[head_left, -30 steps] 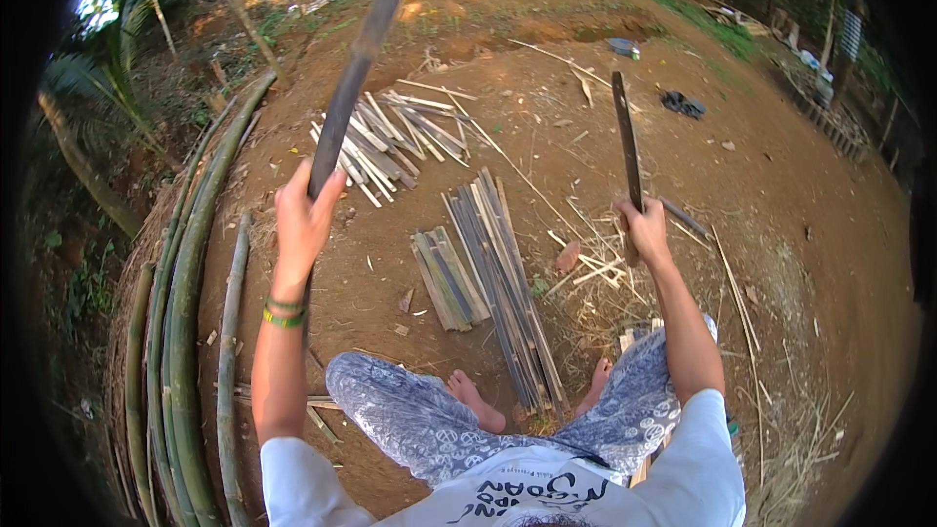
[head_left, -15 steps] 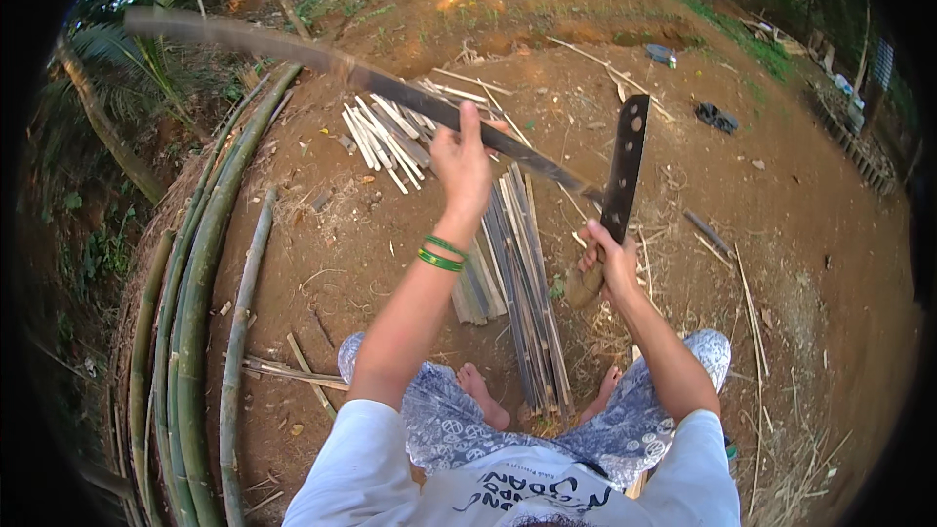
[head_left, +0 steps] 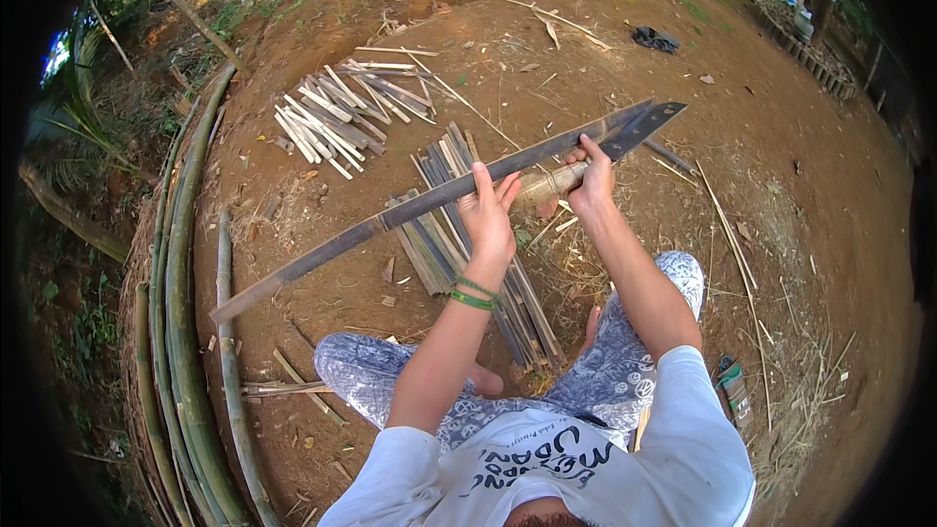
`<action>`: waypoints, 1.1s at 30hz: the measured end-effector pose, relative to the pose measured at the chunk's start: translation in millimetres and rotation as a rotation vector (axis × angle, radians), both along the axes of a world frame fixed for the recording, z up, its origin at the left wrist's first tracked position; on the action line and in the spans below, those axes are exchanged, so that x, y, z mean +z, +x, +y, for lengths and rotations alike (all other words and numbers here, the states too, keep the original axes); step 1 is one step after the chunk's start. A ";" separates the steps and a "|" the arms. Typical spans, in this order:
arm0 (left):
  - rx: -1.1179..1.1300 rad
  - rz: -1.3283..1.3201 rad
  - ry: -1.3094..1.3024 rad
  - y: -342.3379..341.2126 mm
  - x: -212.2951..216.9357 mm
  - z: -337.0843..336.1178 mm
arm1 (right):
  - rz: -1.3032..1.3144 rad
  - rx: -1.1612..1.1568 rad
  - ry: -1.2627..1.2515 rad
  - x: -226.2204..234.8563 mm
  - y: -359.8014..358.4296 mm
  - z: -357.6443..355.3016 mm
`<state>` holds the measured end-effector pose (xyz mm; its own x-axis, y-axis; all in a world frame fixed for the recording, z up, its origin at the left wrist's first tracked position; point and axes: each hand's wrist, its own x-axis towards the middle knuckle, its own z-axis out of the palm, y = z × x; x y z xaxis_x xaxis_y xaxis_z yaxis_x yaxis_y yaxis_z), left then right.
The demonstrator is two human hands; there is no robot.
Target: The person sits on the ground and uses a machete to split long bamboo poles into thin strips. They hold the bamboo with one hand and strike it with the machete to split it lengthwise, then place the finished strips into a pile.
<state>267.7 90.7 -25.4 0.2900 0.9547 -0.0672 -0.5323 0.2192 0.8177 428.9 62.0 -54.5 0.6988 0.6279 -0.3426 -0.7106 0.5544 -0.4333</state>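
A long dark bamboo slat (head_left: 429, 197) slants across in front of me, low at the left and high at the right. My left hand (head_left: 487, 215) grips it near the middle, thumb on the near side and fingers behind. In my right hand (head_left: 592, 182) is a machete (head_left: 656, 123) with a pale handle and a dark blade with holes. Its blade points up to the right, partly behind the slat's right end. My right fingertips lie at the slat's lower edge. Below, a bundle of bamboo slats (head_left: 522, 307) lies on the ground between my feet.
Short pale sticks (head_left: 327, 117) lie piled on the dirt beyond, to the left. Long green bamboo poles (head_left: 183, 332) run along the left side. Thin strips (head_left: 727, 224) and shavings litter the right. A black crumpled item (head_left: 655, 39) lies farther off.
The slat has swung so that its left end dropped low and its right end rose. The machete tipped from nearly upright to slanting right. My left hand came lower and nearer the right.
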 end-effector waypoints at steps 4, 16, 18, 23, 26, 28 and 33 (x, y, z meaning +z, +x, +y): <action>-0.211 0.149 0.125 -29.4 -5.4 1.1 | 0.004 -0.020 0.092 13.6 8.1 1.6; 0.063 1.576 1.356 -231.0 83.1 25.8 | -0.032 -0.021 0.122 24.5 45.5 -20.2; -0.376 1.680 1.099 -253.9 89.6 49.0 | -0.033 0.003 0.160 25.1 48.0 -18.8; -0.794 1.202 0.378 -250.6 66.1 39.3 | -0.238 -0.031 -0.048 26.3 60.0 -22.3; -0.776 1.076 0.309 -231.5 50.6 11.2 | -0.519 -0.080 -0.347 24.9 56.6 -27.8; -0.751 0.972 0.285 -217.7 36.1 -3.0 | -0.746 -0.079 -0.545 20.3 47.7 -29.0; -0.750 0.764 0.334 -183.0 35.8 -21.5 | -1.248 0.080 -0.819 44.3 -4.6 -50.6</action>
<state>84.7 69.2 10.4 0.7914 0.5592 -0.2470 0.3093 -0.0177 0.9508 424.3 11.4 -10.2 0.7730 0.6119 0.1674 0.3265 -0.1576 -0.9320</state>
